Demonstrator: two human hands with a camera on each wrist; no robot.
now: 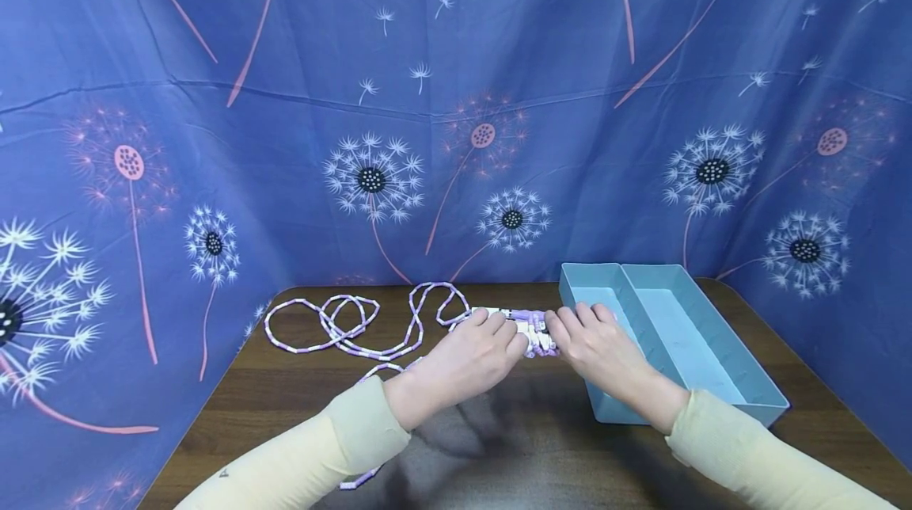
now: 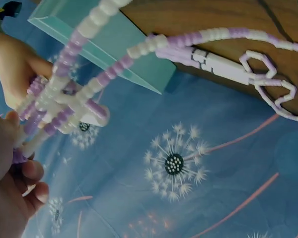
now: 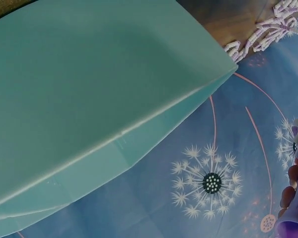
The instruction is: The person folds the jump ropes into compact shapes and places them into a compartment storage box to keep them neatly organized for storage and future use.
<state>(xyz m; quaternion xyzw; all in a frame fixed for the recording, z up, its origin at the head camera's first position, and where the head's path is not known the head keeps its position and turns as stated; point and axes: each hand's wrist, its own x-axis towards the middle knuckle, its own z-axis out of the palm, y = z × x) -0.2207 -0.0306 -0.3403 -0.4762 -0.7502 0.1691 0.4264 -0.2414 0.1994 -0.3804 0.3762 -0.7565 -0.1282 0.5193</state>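
Bunching between both hands' fingers [image 1: 499,328], the beaded rope [image 1: 533,332] lies beside the tray [image 1: 712,367].

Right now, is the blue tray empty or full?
Empty, as far as shown: both compartments of the blue tray show bare bottoms in the head view; the right hand hides one corner.

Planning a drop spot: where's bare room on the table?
Free: both tray compartments, and the table front-left, below the rope loops. Crowded: back-left under the loops, and centre, where the left hand and right hand grip the bundled rope against the tray.
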